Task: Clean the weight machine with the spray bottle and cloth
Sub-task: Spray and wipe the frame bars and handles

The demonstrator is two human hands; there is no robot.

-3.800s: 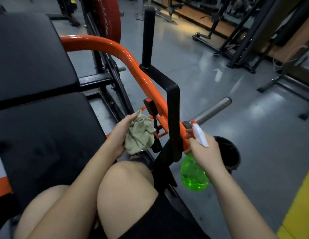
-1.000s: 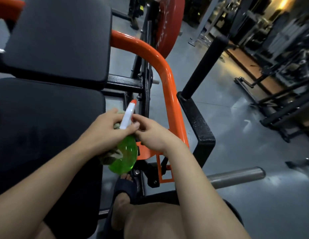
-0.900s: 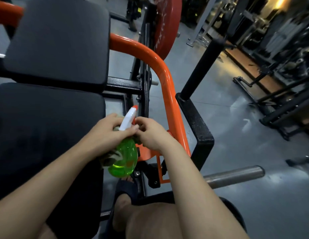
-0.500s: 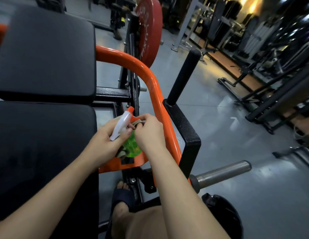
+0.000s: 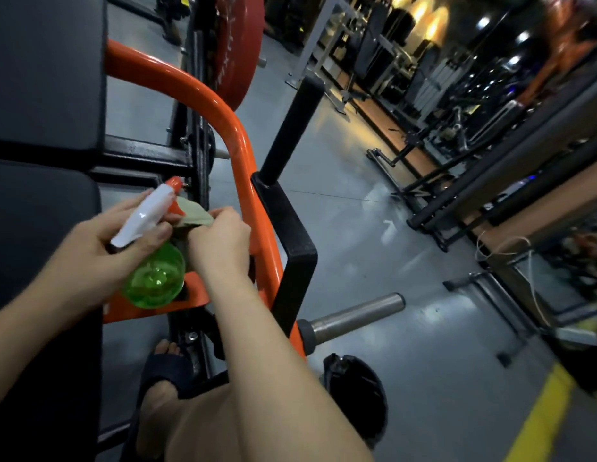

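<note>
My left hand (image 5: 100, 251) grips the spray bottle (image 5: 154, 278) by its white trigger head, the green body hanging below. My right hand (image 5: 220, 241) pinches the beige cloth (image 5: 194, 213) just right of the bottle, beside the orange tube (image 5: 237, 148) of the weight machine. The black padded seat (image 5: 40, 211) lies to the left, and a black upright handle (image 5: 290, 128) rises to the right of the orange tube.
A steel weight peg (image 5: 357, 315) sticks out to the right, low down. A red weight plate (image 5: 237, 45) hangs behind the frame. My sandalled foot (image 5: 160, 371) rests under the frame. A black bag (image 5: 360, 391) lies on the grey floor; other machines line the right side.
The spray bottle passed from my right hand to my left, and the cloth from my left hand to my right. My view swung up and right.
</note>
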